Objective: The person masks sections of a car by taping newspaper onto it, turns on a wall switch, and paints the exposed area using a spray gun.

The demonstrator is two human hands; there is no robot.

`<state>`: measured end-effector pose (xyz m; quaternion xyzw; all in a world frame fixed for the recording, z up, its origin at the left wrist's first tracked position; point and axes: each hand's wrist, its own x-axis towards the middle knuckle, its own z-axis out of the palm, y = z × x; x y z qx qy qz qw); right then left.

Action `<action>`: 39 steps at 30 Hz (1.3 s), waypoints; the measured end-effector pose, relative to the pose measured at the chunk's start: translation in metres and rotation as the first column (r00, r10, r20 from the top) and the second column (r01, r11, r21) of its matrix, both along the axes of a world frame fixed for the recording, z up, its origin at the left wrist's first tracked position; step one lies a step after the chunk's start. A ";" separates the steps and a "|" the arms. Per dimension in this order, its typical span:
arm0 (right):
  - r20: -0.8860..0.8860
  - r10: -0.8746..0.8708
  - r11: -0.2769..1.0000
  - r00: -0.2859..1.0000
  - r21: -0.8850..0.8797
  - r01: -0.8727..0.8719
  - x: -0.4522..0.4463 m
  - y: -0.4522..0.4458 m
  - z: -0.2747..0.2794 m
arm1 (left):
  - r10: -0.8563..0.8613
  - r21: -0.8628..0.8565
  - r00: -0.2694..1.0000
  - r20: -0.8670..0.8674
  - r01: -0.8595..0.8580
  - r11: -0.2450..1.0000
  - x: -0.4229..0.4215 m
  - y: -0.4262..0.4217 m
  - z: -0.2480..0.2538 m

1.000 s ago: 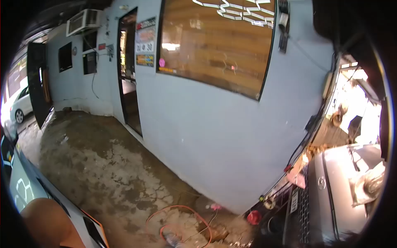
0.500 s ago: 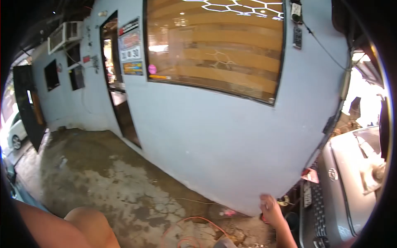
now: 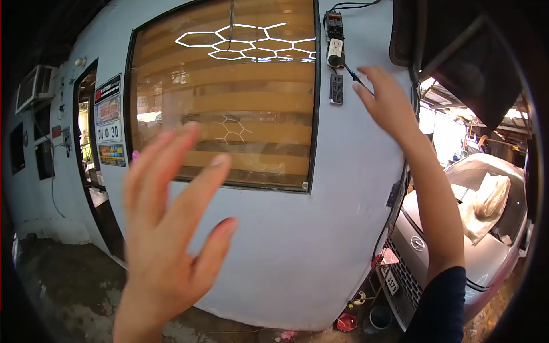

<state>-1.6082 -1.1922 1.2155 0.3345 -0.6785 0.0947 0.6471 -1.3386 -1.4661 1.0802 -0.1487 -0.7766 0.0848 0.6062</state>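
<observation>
Your view has swung up the wall [image 3: 343, 228], and both of your hands are raised in front of it. Your right hand [image 3: 392, 106] has come up beside the outlets, its thumb and forefinger narrowly parted by the black cord [image 3: 354, 76]. That puts the cord within finger reach, though you cannot tell from here whether the fingertips touch it or only line up with it. The cord runs from the lower part of the white outlet [image 3: 335, 50], slanting down toward that hand. Above the outlet sits a black switch box [image 3: 334, 24]; just below is a dark outlet strip [image 3: 337, 90], all mounted right of the window [image 3: 269, 123].

Your left hand [image 3: 163, 251] has risen too, spread wide with nothing in it, its fingertips in front of the window's lower left part. It hangs well apart from the cord.

Beyond your right forearm stands a silver car [image 3: 492, 260] with a pale bundle [image 3: 489, 203] lying on it. Down by the foot of the wall are a bucket [image 3: 380, 317] and a red object [image 3: 346, 322].
</observation>
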 end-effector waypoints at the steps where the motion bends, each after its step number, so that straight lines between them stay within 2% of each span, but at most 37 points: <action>1: 0.041 -0.064 0.997 0.997 -0.029 0.065 -0.014 -0.008 0.022 | -0.077 0.030 0.997 0.001 0.077 0.997 -0.028 0.000 0.000; 3: -0.061 -0.215 0.976 0.975 -0.037 0.213 -0.047 -0.012 0.067 | -0.203 0.085 0.979 -0.003 0.202 0.976 -0.085 0.012 0.001; 6: 0.080 -0.396 0.918 0.915 0.023 0.395 -0.067 -0.033 0.114 | -0.367 0.139 0.930 -0.008 0.365 0.921 -0.176 0.030 0.001; 8: 0.091 -0.504 0.863 0.859 0.094 0.497 -0.092 -0.050 0.138 | -0.450 0.126 0.892 0.045 0.442 0.888 -0.228 0.046 -0.008; 11: 0.126 -0.678 0.733 0.724 0.194 0.652 -0.112 -0.076 0.154 | -0.532 0.077 0.846 0.030 0.529 0.845 -0.275 0.067 -0.018; 15: 0.122 -0.811 0.582 0.572 0.263 0.770 -0.128 -0.095 0.164 | -0.564 0.244 0.815 -0.134 0.578 0.778 -0.343 0.058 0.017; 17: 0.092 -0.837 0.542 0.540 0.282 0.792 -0.133 -0.097 0.166 | -0.544 0.295 0.801 -0.251 0.599 0.745 -0.378 0.052 0.049; 22: 0.051 -0.884 0.456 0.465 0.319 0.831 -0.139 -0.101 0.167 | -0.492 0.387 0.768 -0.409 0.635 0.669 -0.455 0.066 0.120; 26: 0.048 -0.895 0.435 0.443 0.315 0.844 -0.150 -0.103 0.167 | -0.506 0.402 0.720 -0.476 0.689 0.603 -0.505 0.087 0.172; 29: 0.049 -0.905 0.416 0.422 0.300 0.858 -0.147 -0.109 0.163 | -0.511 0.382 0.705 -0.493 0.702 0.601 -0.525 0.101 0.203; 31: 0.057 -0.902 0.426 0.428 0.282 0.860 -0.147 -0.111 0.162 | -0.486 0.405 0.714 -0.504 0.692 0.597 -0.532 0.111 0.215; 33: 0.067 -0.933 0.356 0.355 0.334 0.873 -0.146 -0.113 0.164 | -0.460 0.426 0.718 -0.523 0.687 0.588 -0.538 0.122 0.224; 35: 0.061 -0.951 0.306 0.305 0.351 0.885 -0.146 -0.113 0.163 | -0.395 0.423 0.680 -0.617 0.710 0.563 -0.547 0.131 0.228; 39: 0.004 -0.960 0.260 0.280 0.380 0.888 -0.145 -0.113 0.164 | -0.365 0.411 0.662 -0.655 0.717 0.563 -0.555 0.136 0.224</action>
